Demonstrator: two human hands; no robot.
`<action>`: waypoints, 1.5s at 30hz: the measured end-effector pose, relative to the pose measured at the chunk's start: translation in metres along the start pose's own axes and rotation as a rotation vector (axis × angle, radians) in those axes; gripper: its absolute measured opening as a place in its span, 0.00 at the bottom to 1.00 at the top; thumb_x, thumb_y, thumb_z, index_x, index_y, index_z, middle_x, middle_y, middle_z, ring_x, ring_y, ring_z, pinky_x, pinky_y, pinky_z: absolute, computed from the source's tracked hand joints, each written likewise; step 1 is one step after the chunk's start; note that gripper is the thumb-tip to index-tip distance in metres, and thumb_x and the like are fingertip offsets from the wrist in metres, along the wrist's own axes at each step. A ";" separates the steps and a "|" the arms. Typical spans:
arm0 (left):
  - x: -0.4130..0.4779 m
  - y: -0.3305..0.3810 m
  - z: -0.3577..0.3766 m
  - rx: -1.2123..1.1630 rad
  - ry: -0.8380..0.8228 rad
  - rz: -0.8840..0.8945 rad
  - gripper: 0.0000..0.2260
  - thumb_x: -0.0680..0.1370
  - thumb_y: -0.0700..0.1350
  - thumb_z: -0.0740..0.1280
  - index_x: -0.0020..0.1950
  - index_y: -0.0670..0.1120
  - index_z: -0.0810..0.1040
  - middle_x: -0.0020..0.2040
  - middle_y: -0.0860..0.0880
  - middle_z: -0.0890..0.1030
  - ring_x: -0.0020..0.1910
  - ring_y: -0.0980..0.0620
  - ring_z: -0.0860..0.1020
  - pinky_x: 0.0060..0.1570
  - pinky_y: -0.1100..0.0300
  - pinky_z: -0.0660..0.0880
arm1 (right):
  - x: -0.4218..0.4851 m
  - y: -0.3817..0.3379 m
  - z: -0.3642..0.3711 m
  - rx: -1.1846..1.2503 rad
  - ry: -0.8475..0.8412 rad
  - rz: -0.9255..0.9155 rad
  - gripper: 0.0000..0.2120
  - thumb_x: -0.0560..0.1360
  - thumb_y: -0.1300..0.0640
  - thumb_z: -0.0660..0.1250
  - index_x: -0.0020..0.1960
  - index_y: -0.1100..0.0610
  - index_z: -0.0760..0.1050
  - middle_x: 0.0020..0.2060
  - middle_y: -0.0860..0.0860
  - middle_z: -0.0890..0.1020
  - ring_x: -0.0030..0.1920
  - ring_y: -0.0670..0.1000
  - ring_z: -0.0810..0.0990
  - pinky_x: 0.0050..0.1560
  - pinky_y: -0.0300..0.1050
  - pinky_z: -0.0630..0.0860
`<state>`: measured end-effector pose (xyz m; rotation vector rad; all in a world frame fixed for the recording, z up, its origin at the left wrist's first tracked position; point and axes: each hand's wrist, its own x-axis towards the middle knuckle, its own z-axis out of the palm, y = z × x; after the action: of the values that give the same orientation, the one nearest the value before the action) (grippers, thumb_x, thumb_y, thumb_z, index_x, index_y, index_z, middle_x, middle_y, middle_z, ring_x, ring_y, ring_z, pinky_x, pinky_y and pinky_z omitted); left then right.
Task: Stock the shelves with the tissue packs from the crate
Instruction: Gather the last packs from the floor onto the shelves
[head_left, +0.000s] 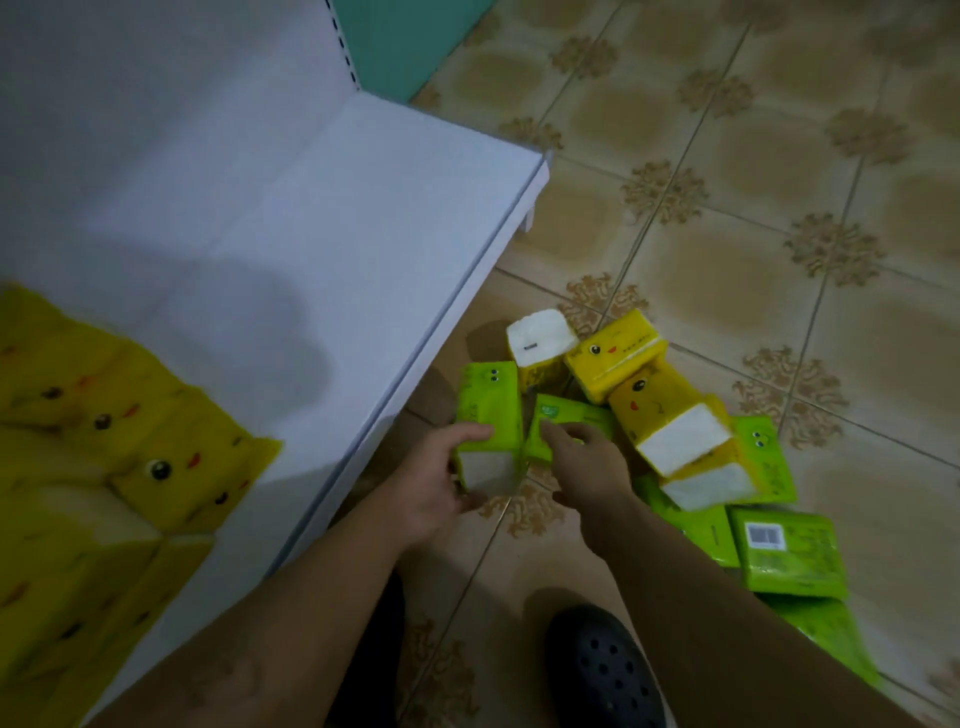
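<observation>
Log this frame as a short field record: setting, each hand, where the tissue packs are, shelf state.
setting: tiled floor beside a low white shelf
left hand: gripping an upright green pack on the floor
right hand: fingers spread, reaching onto a second green pack; grasp unclear
floor pile: yellow packs and green packs loose and jumbled
shelf state: stocked yellow packs at its left, the rest bare
crate: not in view

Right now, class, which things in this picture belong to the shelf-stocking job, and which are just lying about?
Job:
green plastic-wrapped tissue pack in the left hand
second green pack under the right hand
yellow tissue packs on the floor
yellow packs already shelved
white metal shelf

Lying about:
black perforated clog
patterned floor tiles
</observation>
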<state>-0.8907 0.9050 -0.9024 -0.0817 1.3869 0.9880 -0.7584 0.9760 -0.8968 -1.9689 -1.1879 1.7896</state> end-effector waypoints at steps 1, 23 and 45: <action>-0.022 0.006 0.005 -0.070 -0.059 -0.010 0.21 0.64 0.51 0.71 0.56 0.48 0.80 0.49 0.45 0.82 0.41 0.49 0.78 0.36 0.60 0.69 | -0.012 -0.010 -0.006 0.081 -0.017 0.014 0.19 0.76 0.42 0.65 0.62 0.51 0.73 0.55 0.53 0.78 0.54 0.57 0.78 0.55 0.59 0.78; -0.432 0.103 0.089 0.032 0.002 0.707 0.18 0.74 0.47 0.72 0.60 0.52 0.70 0.57 0.47 0.79 0.50 0.47 0.78 0.48 0.50 0.76 | -0.384 -0.163 -0.117 0.134 -0.431 -0.631 0.17 0.74 0.51 0.71 0.60 0.45 0.70 0.47 0.56 0.84 0.45 0.62 0.85 0.52 0.59 0.80; -0.618 0.195 -0.079 1.400 1.063 1.085 0.25 0.80 0.58 0.59 0.77 0.57 0.60 0.76 0.49 0.63 0.73 0.45 0.61 0.67 0.48 0.62 | -0.491 -0.265 0.041 0.190 -0.437 -0.708 0.21 0.72 0.56 0.74 0.58 0.52 0.66 0.52 0.59 0.78 0.42 0.58 0.80 0.30 0.46 0.78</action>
<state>-0.9919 0.6518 -0.3090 1.5148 2.9578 0.4998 -0.8670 0.7981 -0.3774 -0.8870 -1.5136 1.8576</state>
